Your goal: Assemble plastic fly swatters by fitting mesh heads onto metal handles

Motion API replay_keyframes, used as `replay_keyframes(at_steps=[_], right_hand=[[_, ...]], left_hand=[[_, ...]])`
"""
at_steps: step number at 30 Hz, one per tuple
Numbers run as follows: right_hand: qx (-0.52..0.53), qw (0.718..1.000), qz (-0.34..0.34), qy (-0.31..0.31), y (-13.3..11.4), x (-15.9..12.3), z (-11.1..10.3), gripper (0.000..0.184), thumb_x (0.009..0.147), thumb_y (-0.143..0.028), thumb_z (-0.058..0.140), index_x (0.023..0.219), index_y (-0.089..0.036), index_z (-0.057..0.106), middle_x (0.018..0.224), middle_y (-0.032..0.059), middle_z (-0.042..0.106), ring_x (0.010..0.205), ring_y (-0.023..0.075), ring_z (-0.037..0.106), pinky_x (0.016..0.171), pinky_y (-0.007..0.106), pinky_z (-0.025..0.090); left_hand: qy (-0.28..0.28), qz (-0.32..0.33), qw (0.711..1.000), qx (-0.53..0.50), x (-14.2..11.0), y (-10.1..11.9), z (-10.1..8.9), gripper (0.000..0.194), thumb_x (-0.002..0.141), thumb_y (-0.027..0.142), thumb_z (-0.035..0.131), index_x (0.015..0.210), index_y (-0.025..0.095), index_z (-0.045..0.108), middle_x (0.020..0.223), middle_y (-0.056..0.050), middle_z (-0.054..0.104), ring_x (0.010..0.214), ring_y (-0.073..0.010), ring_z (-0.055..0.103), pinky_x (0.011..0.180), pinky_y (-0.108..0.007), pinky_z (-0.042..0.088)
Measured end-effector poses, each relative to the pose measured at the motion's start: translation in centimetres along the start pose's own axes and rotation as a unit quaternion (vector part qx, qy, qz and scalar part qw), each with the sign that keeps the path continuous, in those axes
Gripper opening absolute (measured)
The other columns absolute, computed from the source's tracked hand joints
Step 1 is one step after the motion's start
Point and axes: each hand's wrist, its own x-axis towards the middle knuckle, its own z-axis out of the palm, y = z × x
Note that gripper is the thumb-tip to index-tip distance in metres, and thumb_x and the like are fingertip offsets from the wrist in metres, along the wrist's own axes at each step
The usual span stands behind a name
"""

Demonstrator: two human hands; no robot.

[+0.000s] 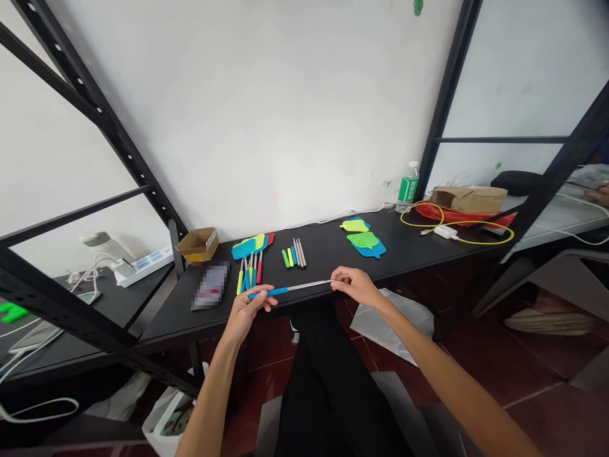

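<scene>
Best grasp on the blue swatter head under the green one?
From above, right hand, the nearer: pinch the exposed front-right rim of the blue plastic swatter head. It lies flat and thin under a green mesh head on the black desk, so the edge is the likely purchase.

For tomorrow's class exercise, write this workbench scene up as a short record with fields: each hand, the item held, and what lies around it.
Left hand: grips blue handle
Right hand: pinches far end of metal rod
Held item: the rod, joined to that handle, held level above the table edge
Surface: black table
Nearby: fly swatters with coloured handles; loose coloured grips; bare metal rods; mesh swatter heads
Farther: water bottle; yellow cable
</scene>
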Motion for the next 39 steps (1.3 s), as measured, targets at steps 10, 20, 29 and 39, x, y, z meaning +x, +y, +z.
replay_keyframes(at_steps=[10,20,29,39], right_hand=[[-0.005,1.000,-0.001,-0.001,0.17,-0.02,-0.02,0.022,0.087,-0.044,0.062,0.098,-0.025,0.068,0.078,-0.0014,0.074,0.060,0.0142,0.054,0.065,0.028,0.040],[-0.009,1.000,0.005,-0.002,0.27,-0.01,0.02,0.024,0.084,-0.046,0.063,0.087,-0.023,0.067,0.079,0.0005,0.074,0.061,0.0147,0.054,0.062,0.028,0.039],[-0.017,1.000,-0.004,0.005,-0.30,-0.30,-0.08,0.024,0.089,-0.045,0.059,0.086,-0.023,0.068,0.076,-0.0004,0.073,0.060,0.0141,0.053,0.061,0.027,0.037],[-0.033,0.999,-0.006,0.006,-0.29,-0.32,-0.10,0.031,0.092,-0.048,0.056,0.081,-0.023,0.071,0.074,-0.0003,0.073,0.058,0.0141,0.052,0.059,0.027,0.036]], left_hand=[[0.002,-0.001,1.000,-0.003,0.09,-0.22,-0.07,0.036,0.085,0.041,0.073,0.107,0.013,0.073,0.080,-0.009,0.074,0.066,-0.0150,0.060,0.068,-0.028,0.050],[0.003,-0.001,1.000,0.009,-0.01,0.13,0.17,0.037,0.085,0.042,0.073,0.107,0.012,0.072,0.079,-0.009,0.074,0.065,-0.0155,0.060,0.067,-0.029,0.051],[-0.006,0.005,0.999,0.032,-0.03,0.10,0.19,0.038,0.087,0.042,0.071,0.109,0.012,0.072,0.081,-0.010,0.074,0.066,-0.0157,0.060,0.068,-0.029,0.051],[-0.042,0.019,0.992,0.116,-0.04,0.34,0.42,0.037,0.091,0.045,0.065,0.112,0.015,0.071,0.085,-0.009,0.076,0.067,-0.0162,0.061,0.074,-0.030,0.050]])
